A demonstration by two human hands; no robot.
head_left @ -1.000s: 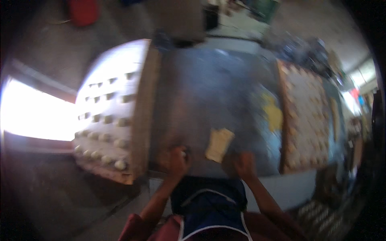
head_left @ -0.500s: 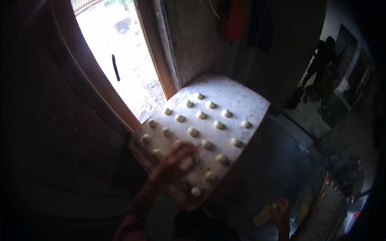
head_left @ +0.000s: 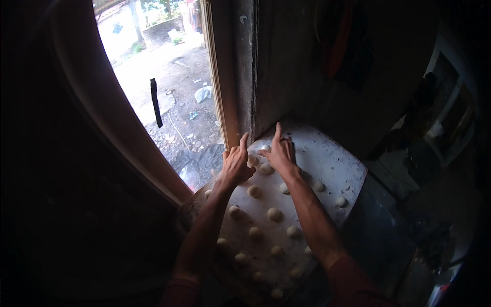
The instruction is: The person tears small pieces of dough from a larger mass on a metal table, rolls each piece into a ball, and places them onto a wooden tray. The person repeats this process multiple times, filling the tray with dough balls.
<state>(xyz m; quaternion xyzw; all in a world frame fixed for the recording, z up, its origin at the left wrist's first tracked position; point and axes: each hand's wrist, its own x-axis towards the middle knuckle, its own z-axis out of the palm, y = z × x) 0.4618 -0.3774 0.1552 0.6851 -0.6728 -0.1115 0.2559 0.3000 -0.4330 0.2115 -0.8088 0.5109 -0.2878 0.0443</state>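
Pale dough balls (head_left: 274,214) sit spaced apart in rows on a whitish, worn board (head_left: 327,153). Both my arms reach over it to its far end. My left hand (head_left: 237,165) is by the far left edge, index finger stretched forward, with one far dough ball (head_left: 252,160) beside its thumb. Just to the right, my right hand (head_left: 281,153) also points its index finger forward. Its thumb is out next to another far ball (head_left: 265,148). Neither hand appears to grip anything. My right forearm covers part of the board and perhaps some balls.
A bright doorway (head_left: 174,97) with a wooden frame opens onto rubble ground at the left. A dark wall (head_left: 286,77) rises behind the board, with an orange hanging item (head_left: 338,46). At right, a dim lower surface (head_left: 376,230) lies beside the board.
My left hand has moved from the near balls to the board's far edge. My right hand has come from the lower right to join it. The view has shifted, putting the board lower.
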